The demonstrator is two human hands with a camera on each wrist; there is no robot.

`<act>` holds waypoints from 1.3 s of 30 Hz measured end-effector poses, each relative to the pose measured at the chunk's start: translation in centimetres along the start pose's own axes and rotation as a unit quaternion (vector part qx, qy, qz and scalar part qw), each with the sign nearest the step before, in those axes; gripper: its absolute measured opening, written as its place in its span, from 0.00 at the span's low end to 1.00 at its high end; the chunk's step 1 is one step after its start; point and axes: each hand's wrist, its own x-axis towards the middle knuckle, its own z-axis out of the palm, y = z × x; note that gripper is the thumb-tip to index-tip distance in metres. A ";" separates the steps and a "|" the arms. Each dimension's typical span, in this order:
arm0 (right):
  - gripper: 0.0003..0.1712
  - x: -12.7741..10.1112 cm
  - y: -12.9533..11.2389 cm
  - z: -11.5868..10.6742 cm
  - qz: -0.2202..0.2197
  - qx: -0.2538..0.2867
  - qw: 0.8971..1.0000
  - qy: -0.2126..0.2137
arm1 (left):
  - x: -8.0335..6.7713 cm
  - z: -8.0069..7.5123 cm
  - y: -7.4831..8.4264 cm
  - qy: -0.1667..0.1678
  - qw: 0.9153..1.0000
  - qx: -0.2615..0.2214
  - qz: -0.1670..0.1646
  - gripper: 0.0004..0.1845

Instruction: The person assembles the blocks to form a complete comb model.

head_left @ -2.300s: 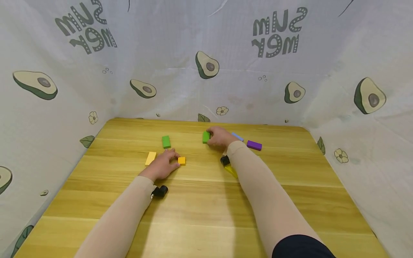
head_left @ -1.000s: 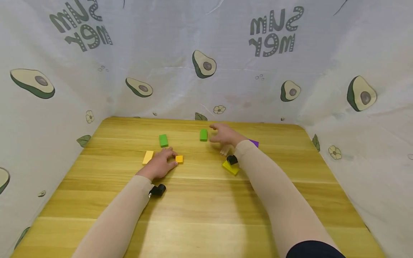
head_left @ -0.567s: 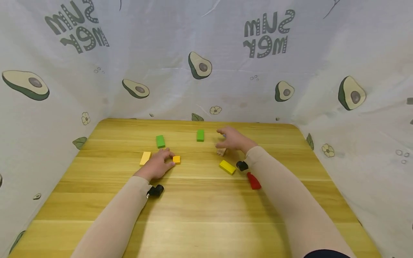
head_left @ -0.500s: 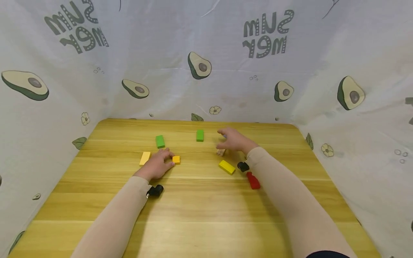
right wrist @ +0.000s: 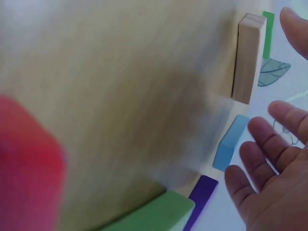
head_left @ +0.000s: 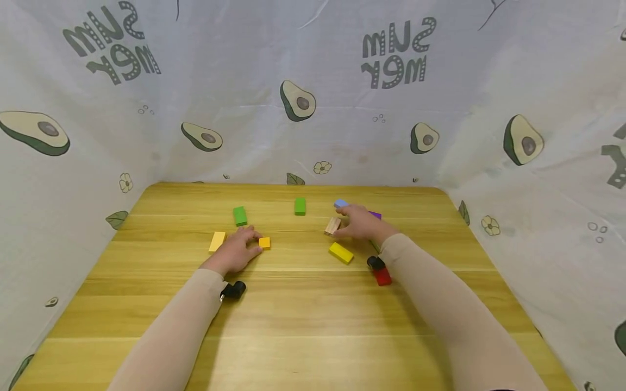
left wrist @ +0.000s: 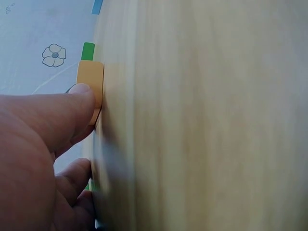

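Observation:
My left hand (head_left: 233,254) rests low over the table, thumb and index finger pinching a small orange block (head_left: 264,243). In the left wrist view the thumb lies against that orange block (left wrist: 90,73); the index finger is mostly hidden. My right hand (head_left: 364,224) hovers above the right side with fingers spread and nothing between them. Just left of its thumb lies a plain wooden block (head_left: 332,225), also standing out in the right wrist view as a wooden block (right wrist: 248,62). A light blue block (head_left: 340,203) sits beyond the fingertips, and a purple block (head_left: 375,215) is partly hidden behind the hand.
Two green blocks (head_left: 300,206) stand toward the back, one farther left. A pale yellow block (head_left: 217,241) lies beside the left hand. Nearer are a yellow block (head_left: 340,253) and a red block (head_left: 383,277) under the right forearm. A printed curtain (head_left: 244,136) encloses the table (head_left: 293,326).
My right hand has let go of the back green block and moved right and nearer, to the wooden block. The left hand stays at the orange block. The head view has shifted slightly.

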 end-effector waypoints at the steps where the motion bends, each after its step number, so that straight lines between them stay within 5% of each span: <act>1: 0.49 0.0 0.1 0.1 0.001 0.003 1.000 -0.001 | 0.0 0.0 0.0 0.001 1.000 0.001 0.000 0.19; 21: 0.43 -0.1 0.4 1.5 -0.018 -0.049 0.998 0.027 | -0.1 0.1 0.1 0.000 1.000 -0.002 0.000 0.19; 33: 0.51 0.4 0.0 2.2 0.030 -0.020 0.999 0.037 | -0.2 0.0 0.2 0.000 1.000 -0.002 0.001 0.20; 39: 0.47 0.7 -0.4 2.5 0.038 -0.057 0.997 0.041 | -0.3 -0.1 0.2 -0.001 1.000 -0.002 0.000 0.20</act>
